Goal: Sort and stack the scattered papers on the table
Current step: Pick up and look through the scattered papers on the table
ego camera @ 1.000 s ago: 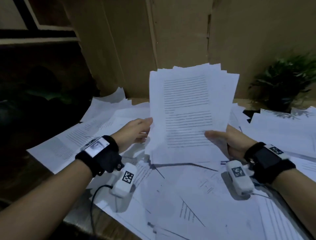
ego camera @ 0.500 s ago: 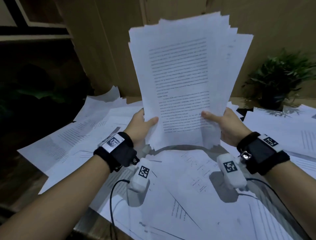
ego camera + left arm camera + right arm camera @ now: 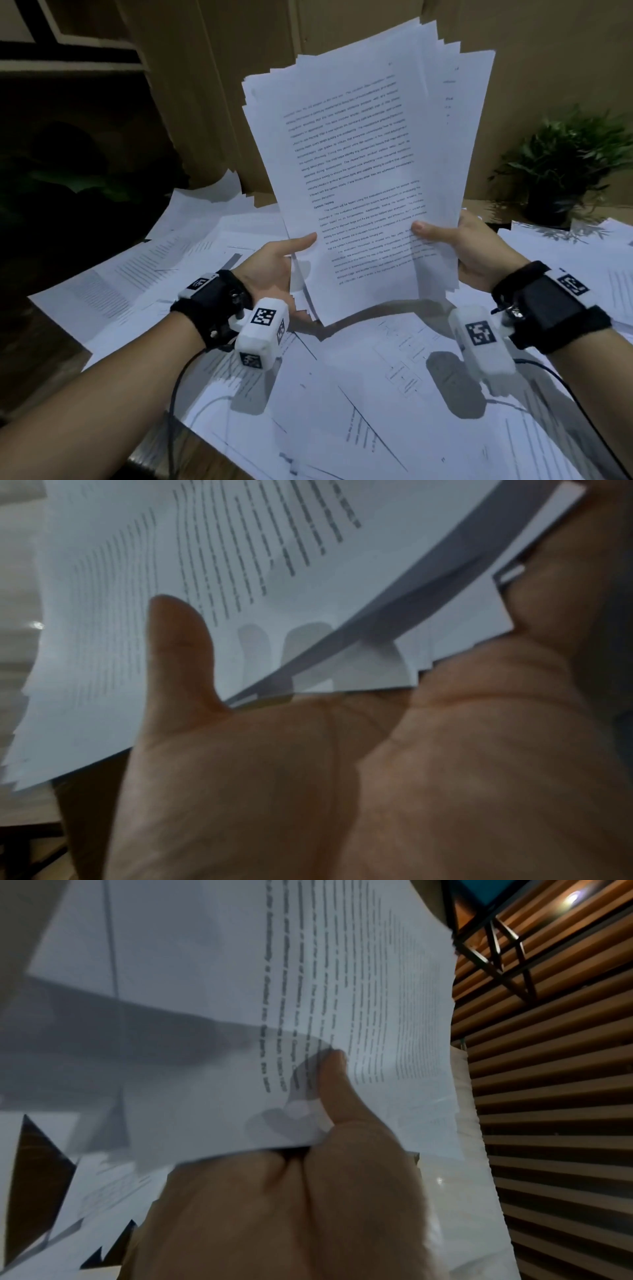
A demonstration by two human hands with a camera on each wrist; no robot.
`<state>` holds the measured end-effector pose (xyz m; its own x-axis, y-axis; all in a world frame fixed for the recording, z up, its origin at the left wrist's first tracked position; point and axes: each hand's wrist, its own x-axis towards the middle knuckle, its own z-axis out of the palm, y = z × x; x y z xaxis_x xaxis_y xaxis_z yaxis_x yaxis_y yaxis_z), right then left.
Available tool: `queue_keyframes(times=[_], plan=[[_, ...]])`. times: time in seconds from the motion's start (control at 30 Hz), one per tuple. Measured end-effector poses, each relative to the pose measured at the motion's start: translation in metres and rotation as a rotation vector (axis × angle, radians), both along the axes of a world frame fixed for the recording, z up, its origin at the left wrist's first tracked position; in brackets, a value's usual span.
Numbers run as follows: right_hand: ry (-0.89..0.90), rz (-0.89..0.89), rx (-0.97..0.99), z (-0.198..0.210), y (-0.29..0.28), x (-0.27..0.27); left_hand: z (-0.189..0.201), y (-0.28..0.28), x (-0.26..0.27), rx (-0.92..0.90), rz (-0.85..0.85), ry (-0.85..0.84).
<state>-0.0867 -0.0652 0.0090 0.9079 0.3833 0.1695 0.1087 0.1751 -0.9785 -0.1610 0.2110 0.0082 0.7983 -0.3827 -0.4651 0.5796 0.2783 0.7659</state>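
A potted plant (image 3: 565, 164) stands at the right before a brown cardboard wall (image 3: 212, 102).

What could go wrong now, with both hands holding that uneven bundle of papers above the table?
1. The sheaf of papers is fanned, its edges staggered; the left hand and right hand pinch only its lower corners, so back sheets may slip out.
2. Tapping it square on the loose sheets below could skid or crease them.
3. The potted plant stands close on the right; a wide swing might hit it.

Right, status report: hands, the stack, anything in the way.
Left hand and right hand both grip the paper stack, upright, edges uneven. Loose sheets cover the table below. Nothing blocking.
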Motion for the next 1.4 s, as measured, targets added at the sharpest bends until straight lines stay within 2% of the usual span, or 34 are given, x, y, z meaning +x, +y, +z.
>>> queue_keyframes(times=[0.13, 0.23, 0.53, 0.8, 1.03, 1.2, 1.4], plan=[[0.012, 0.034, 0.017, 0.006, -0.006, 0.0, -0.003, 0.004, -0.001, -0.122, -0.214, 0.111], [0.01, 0.031, 0.014, 0.006, -0.007, 0.0, -0.001, -0.002, -0.001, -0.095, -0.269, 0.072], [0.006, 0.073, 0.01, 0.013, -0.014, -0.004, 0.0, -0.009, 0.008, 0.084, -0.139, -0.071], [-0.017, -0.014, 0.074, 0.011, -0.011, -0.002, -0.005, -0.008, 0.01, 0.149, -0.193, -0.034], [-0.091, 0.008, 0.108, 0.01, -0.011, -0.002, -0.007, -0.008, 0.011, 0.169, -0.098, -0.084], [-0.048, 0.025, 0.107, 0.007, -0.01, -0.001, -0.008, -0.013, 0.008, 0.178, -0.031, -0.165], [0.088, 0.062, 0.116, -0.001, -0.011, 0.0, -0.007, -0.014, 0.005, 0.199, 0.12, -0.275]])
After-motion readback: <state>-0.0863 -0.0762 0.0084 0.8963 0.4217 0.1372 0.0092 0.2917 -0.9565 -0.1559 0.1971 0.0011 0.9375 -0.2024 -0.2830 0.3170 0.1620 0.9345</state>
